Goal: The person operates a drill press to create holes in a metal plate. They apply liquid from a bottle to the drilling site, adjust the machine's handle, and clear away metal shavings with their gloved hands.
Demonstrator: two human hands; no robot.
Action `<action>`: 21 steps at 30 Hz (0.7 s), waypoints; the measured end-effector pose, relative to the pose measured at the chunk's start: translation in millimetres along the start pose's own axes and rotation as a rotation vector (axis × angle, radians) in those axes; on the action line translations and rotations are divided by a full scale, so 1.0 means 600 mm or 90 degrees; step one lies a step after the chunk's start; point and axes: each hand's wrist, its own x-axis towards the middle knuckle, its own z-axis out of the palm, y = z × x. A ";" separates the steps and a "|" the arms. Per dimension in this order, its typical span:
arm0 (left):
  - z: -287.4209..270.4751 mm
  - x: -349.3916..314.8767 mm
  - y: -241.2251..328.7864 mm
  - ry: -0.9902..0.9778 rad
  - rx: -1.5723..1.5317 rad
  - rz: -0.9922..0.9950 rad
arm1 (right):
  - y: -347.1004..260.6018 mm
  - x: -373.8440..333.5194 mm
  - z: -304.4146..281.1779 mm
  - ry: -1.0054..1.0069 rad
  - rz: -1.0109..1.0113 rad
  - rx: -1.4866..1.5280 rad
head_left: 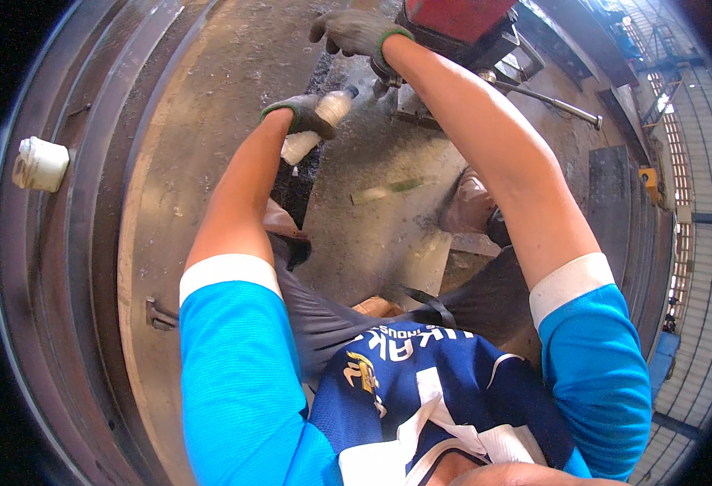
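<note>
My left hand (310, 117), in a dark grey glove with a green cuff, is wrapped round a pale, see-through plastic bottle (335, 106). The bottle lies tilted over a dark, wet-looking strip (314, 174) that runs away from me. Farther off, my right hand (354, 34), gloved the same way, reaches across to the left with its fingers stretched out and apart. Nothing shows in it. Just right of that hand stands a machine with a red body (457, 18) and a dark metal frame; a small dark part hangs below my right wrist.
Long steel beams (104, 162) curve along the left, with a white plastic tub (42, 164) on them. A short metal tool (161, 314) lies nearby. A metal bar (554, 104) juts right from the machine. A greenish strip (388, 190) lies between my feet. More steel (611, 186) is stacked right.
</note>
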 end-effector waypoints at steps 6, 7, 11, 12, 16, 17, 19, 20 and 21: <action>-0.024 -0.127 0.104 -0.028 0.028 -0.100 | 0.011 0.006 0.010 0.042 -0.101 -0.051; -0.027 -0.140 0.113 -0.025 0.018 -0.149 | 0.015 0.002 0.007 0.055 -0.157 -0.108; -0.017 -0.126 0.108 -0.022 0.034 -0.199 | 0.017 -0.012 -0.007 0.041 -0.148 -0.094; -0.013 -0.113 0.092 -0.011 0.008 -0.204 | 0.015 -0.014 -0.008 0.038 -0.137 -0.101; -0.006 -0.044 0.029 -0.039 0.244 -0.066 | 0.007 -0.012 -0.007 0.052 -0.182 -0.107; -0.002 -0.032 0.019 -0.035 0.204 -0.080 | 0.008 -0.011 -0.006 0.054 -0.185 -0.106; 0.007 -0.017 0.005 -0.009 0.131 -0.119 | 0.011 -0.009 -0.003 0.055 -0.190 -0.105; 0.009 -0.012 0.002 -0.007 0.091 -0.139 | 0.013 -0.008 -0.002 0.052 -0.192 -0.101; 0.013 -0.009 0.001 -0.012 0.050 -0.159 | 0.015 -0.008 -0.002 0.050 -0.193 -0.096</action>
